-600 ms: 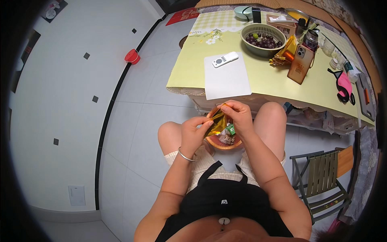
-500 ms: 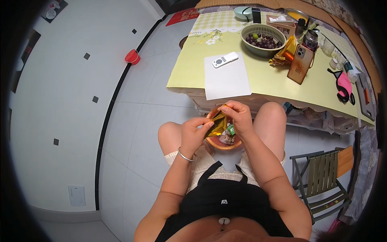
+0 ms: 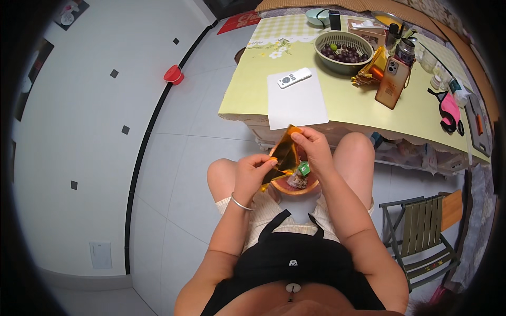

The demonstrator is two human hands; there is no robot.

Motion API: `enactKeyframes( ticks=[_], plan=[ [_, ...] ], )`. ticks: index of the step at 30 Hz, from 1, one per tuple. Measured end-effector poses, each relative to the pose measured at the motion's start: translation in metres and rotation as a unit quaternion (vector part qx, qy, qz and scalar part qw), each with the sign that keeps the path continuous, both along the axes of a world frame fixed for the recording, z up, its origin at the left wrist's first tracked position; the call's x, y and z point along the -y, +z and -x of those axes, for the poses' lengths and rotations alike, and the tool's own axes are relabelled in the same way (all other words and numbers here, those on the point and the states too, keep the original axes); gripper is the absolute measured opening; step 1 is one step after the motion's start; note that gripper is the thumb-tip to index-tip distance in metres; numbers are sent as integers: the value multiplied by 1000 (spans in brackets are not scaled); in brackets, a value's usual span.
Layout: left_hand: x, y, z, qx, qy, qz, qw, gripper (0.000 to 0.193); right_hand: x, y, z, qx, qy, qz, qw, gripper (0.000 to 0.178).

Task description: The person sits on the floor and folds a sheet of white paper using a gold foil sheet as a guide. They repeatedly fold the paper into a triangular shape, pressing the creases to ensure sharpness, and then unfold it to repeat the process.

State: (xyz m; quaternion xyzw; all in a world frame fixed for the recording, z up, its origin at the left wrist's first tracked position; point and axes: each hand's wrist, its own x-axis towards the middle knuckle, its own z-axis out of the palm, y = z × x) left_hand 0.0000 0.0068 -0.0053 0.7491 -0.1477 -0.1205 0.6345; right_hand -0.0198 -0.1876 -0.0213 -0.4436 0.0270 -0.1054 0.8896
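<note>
Head view: I see a thin amber wrapper (image 3: pixel 283 158), translucent and glossy like foil or cellophane, stretched over the person's lap between both hands. It looks featherlight, crinkly and slippery, apt to tear where it is already creased, so I judge the corners and edges the only sensible holds, pinched and not squeezed. The left hand (image 3: pixel 252 171) has its fingers closed on the lower end; the right hand (image 3: pixel 312 147) has its fingers pinched shut on the upper corner. Directly beneath, a round terracotta-coloured bowl (image 3: pixel 298 184) rests between the knees, holding crumpled scraps and a small green tag (image 3: pixel 304 168); I cannot tell what the scraps are. Beyond the knees, a white sheet of paper (image 3: pixel 296 100) lies at the near edge of the yellow-green surface (image 3: pixel 247 95) and hangs slightly over it, with a white remote (image 3: pixel 294 78) on its far end. Farther back stands a green slotted basket of dark round fruit (image 3: pixel 343 50), then a phone (image 3: pixel 392 76) propped upright.
</note>
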Motion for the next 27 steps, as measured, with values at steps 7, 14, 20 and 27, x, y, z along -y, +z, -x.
enactKeyframes(
  ticks=[7,14,20,27],
  plan=[
    [7,24,-1,-103,9,99,990,6,-2,-6,0,-3,53,74,996,14],
    [7,14,-4,-77,57,138,986,3,-4,-10,0,25,59,187,980,14],
    [3,16,-5,-97,92,124,983,4,-4,-10,1,13,77,195,978,12],
    [5,11,-6,-75,114,190,972,6,-4,-10,-1,3,80,172,982,9]
  ],
)
